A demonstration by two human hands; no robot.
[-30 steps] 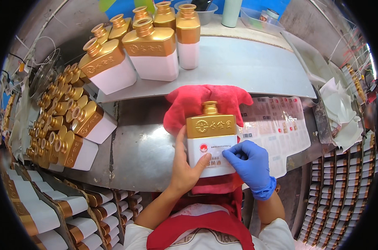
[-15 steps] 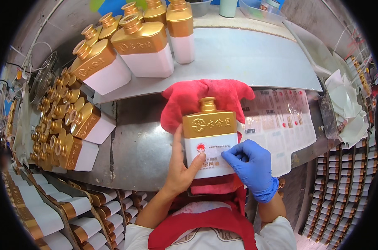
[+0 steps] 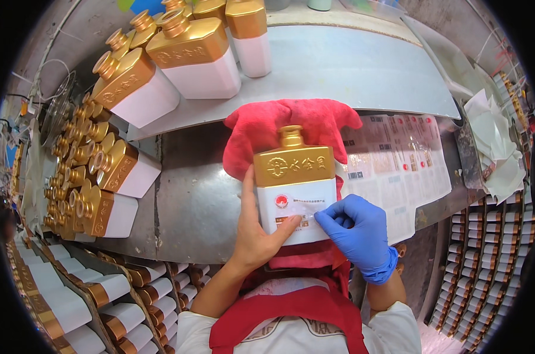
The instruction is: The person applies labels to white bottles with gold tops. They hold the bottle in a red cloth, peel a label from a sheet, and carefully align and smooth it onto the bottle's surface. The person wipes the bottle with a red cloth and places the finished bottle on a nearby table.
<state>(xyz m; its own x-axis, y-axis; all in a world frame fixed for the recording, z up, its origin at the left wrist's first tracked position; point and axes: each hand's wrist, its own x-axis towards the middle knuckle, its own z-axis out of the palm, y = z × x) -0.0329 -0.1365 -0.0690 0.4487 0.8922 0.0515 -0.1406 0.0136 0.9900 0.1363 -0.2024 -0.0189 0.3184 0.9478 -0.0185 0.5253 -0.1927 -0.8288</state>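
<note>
A white bottle with a gold shoulder and neck lies front up on a red cloth. My bare left hand grips its left side, thumb pressed across the lower front over the printed lines. A red round emblem and small text show above the thumb. At the bottle's lower right edge, my blue-gloved right hand pinches thumb and forefinger on a thin clear film, which looks partly lifted from the front. How far the film reaches is hard to make out.
Printed label sheets lie right of the cloth. Gold-and-white bottles stand on a raised grey board, with more bottles at the left. Racks of bottles flank both sides. Crumpled white paper sits at the far right.
My left thumb has slid rightward across the bottle's front. My right hand keeps its pinch at the right edge, and the film now stands out more. The whole view has shifted slightly.
</note>
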